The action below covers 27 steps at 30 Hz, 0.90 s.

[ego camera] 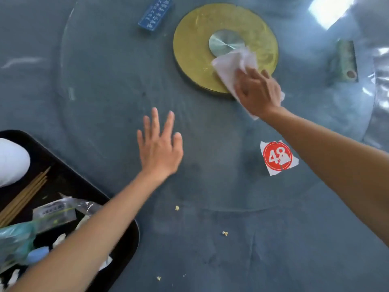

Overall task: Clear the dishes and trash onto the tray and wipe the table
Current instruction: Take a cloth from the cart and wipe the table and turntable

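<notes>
Black tray (126, 247) sits lowest in view, under the left forearm, holding chopsticks (23, 197), plastic wrappers (56, 211), crumpled tissue and the edge of a white dish (10, 161). Left hand (161, 148) lies palm-down on the glass turntable (105, 102), fingers straight and spread, gripping nothing. Crumbs (225, 233) dot the grey table (252, 260) behind its wrist, toward the camera. Right hand (257, 91) presses a white cloth (233, 64) onto the glass; fingers lie over the cloth, slightly bent, and whether they pinch it is unclear. Cloth sticks out past the fingertips, covering the near-right rim of the gold disc (195, 49) and touching the metal hub (225, 42); one corner shows below the wrist. Red "48" sticker (277, 157) lies between the two hands, just beside the right forearm. Blue sign block (155, 13) sits well beyond the left fingertips; green holder (343, 62) lies right of the right hand.
</notes>
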Each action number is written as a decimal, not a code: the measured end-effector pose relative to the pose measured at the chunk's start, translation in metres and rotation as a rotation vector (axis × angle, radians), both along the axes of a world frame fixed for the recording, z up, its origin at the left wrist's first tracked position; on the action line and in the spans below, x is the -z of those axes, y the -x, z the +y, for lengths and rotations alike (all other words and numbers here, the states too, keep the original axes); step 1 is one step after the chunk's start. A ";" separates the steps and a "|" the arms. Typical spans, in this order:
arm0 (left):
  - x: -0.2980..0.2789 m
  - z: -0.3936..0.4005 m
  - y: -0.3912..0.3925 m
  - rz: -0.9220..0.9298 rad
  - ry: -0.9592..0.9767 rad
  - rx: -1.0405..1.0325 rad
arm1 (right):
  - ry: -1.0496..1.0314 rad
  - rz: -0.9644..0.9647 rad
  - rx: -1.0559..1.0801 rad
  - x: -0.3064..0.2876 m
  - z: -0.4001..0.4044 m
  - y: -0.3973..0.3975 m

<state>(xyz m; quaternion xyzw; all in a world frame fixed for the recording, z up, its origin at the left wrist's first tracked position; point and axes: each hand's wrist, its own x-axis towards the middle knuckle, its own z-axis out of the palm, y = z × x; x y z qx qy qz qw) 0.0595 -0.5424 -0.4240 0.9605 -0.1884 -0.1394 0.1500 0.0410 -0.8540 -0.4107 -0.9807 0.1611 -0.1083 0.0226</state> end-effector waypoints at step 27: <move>0.022 0.010 0.025 -0.146 -0.016 0.084 | -0.045 -0.042 0.068 0.008 0.008 0.003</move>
